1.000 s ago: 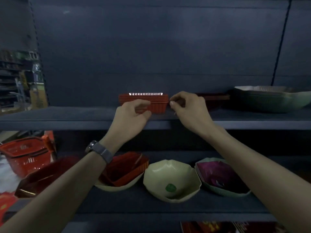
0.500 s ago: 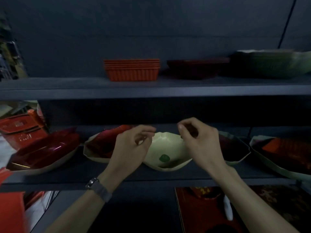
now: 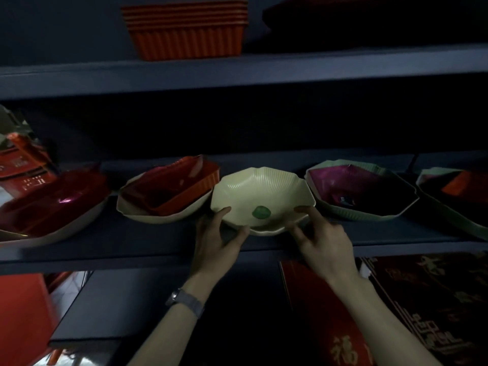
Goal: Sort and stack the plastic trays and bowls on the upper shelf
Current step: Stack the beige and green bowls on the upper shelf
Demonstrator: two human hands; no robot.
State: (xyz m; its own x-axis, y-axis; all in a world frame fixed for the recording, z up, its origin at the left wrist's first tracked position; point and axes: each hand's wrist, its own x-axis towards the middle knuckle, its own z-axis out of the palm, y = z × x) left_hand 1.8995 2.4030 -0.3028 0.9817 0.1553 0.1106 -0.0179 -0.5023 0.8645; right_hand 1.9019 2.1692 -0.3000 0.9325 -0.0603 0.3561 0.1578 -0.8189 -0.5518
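At the near rim of the bowl (image 3: 261, 199), my left hand (image 3: 216, 241) and right hand (image 3: 324, 244) each pinch it — upper shelf (image 3: 343, 67) lies straight above.

- A dark blue-grey middle shelf (image 3: 118, 249) spans the dim scene.
- Above it runs the upper shelf (image 3: 79, 77), same colour.
- Behind it, the back panel (image 3: 264, 128) lies in deep shadow.
- Below it stand red boxes (image 3: 324, 313) with gold characters.

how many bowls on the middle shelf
5: far-left bowl, second bowl, empty cream bowl in the middle, green bowl, cut-off bowl far right. More may lie beyond the frame.
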